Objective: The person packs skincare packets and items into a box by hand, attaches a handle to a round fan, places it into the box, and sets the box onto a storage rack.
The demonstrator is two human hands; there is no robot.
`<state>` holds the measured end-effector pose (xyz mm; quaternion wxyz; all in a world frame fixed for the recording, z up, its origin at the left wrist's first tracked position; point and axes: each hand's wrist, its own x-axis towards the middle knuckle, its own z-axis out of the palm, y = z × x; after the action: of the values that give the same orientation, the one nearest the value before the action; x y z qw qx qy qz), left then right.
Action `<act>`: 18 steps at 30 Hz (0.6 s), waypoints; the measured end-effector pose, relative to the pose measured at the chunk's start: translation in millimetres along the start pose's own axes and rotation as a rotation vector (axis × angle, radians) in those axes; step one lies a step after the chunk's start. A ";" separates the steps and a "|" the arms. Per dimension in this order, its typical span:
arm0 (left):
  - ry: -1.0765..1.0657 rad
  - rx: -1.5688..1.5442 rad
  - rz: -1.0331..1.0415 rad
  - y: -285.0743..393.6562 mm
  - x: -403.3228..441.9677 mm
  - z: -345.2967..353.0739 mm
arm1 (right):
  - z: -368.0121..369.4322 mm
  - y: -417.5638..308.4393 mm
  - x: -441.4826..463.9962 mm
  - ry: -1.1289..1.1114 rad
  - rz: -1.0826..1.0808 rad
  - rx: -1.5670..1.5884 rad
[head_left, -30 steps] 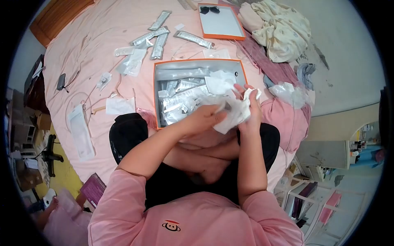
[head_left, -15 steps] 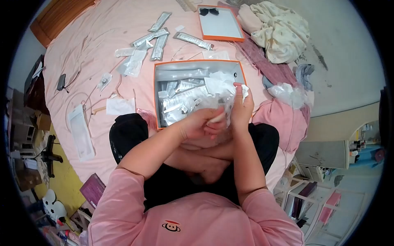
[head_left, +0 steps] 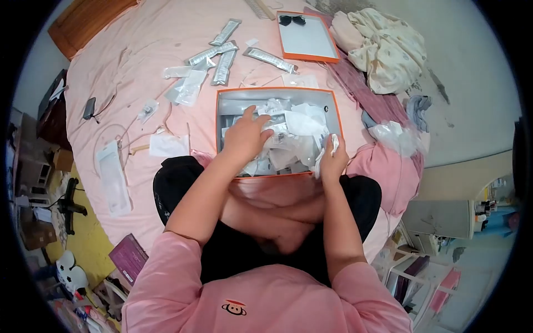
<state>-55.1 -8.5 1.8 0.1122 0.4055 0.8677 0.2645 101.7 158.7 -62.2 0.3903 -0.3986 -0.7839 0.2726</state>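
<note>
An orange-rimmed box (head_left: 219, 105) stands on the bed in front of my crossed legs, full of silvery and clear plastic packets (head_left: 280, 141) and white pieces. My left hand (head_left: 245, 139) reaches over the box's left half, fingers spread above the packets; whether its fingertips touch them I cannot tell. At the box's right front corner, my right hand (head_left: 334, 162) is closed on a crumpled white piece (head_left: 334, 143), paper or thin cloth. Beside it, a larger white piece (head_left: 305, 123) lies on top of the packets. My left hand hides part of the contents.
Several silver sachets (head_left: 225, 66) and clear pouches (head_left: 191, 89) lie beyond the box. The lid (head_left: 305, 41) holds dark sunglasses (head_left: 292, 20). A long clear pouch (head_left: 110, 172), cords and a white sheet (head_left: 169, 145) lie left; bundled cloth (head_left: 383, 50) and a plastic bag (head_left: 397, 136) lie right.
My left hand has moved left, away from my right hand, and opened over the packets. My right hand has lowered toward the box's front corner, still gripping the white piece. The view has shifted slightly.
</note>
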 end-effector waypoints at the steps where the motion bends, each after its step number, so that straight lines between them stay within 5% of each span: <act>1: -0.001 -0.025 0.011 -4.7 1.3 -5.8 | 0.7 1.2 -0.9 -0.022 -0.024 -0.070; 3: 0.008 -0.047 0.052 -21.5 10.8 -20.4 | -1.0 -3.5 -4.5 -0.110 -0.045 -0.208; 8: 0.239 -0.062 -0.213 -81.6 76.5 -72.1 | -0.4 -10.9 -3.9 -0.188 -0.042 -0.334; 12: 0.270 0.288 -0.498 -177.8 109.5 -50.9 | 4.6 -2.0 -3.6 -0.172 -0.075 -0.319; 18: 0.388 0.340 -0.805 -230.2 82.9 -0.9 | 5.4 -0.8 -5.4 -0.165 -0.096 -0.313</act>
<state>-257.4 -67.9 -122.5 -0.0263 -0.0070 0.9918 0.1252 98.9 153.1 -66.6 0.2702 -0.3929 -0.8642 0.1603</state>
